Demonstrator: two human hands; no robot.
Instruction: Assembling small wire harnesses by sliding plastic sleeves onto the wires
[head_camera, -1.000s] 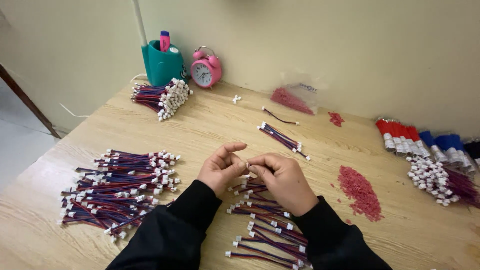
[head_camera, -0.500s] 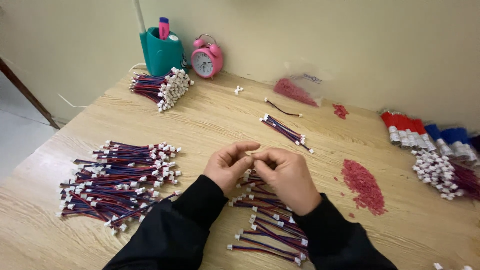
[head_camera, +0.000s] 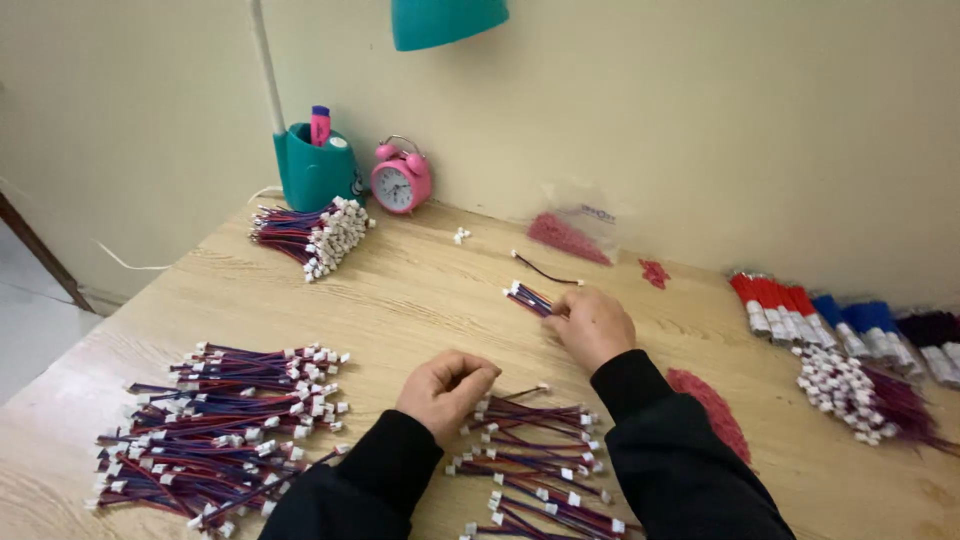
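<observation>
**Right hand at the far bundle, left hand curled over the near pile**

The small wire bundle lies on the wooden table just beyond the right hand, whose fingers touch its near end; they are bent over it, and whether they pinch the wires cannot be told from this angle. The left hand rests nearer the body, fingers curled loosely together, at the left edge of the loose wire pile spread between the two black sleeves. Whether it holds anything is hidden.

As for progress, a large heap of red-and-blue wires with white plugs sits on the left, and a tied bunch lies near the teal pen holder and pink alarm clock. The pile between the arms looks like work not yet sorted, so a fair amount seems left.

To the right lie a patch of small red pieces, a clear bag of the same, and rows of red, blue and dark wire bunches.
</observation>
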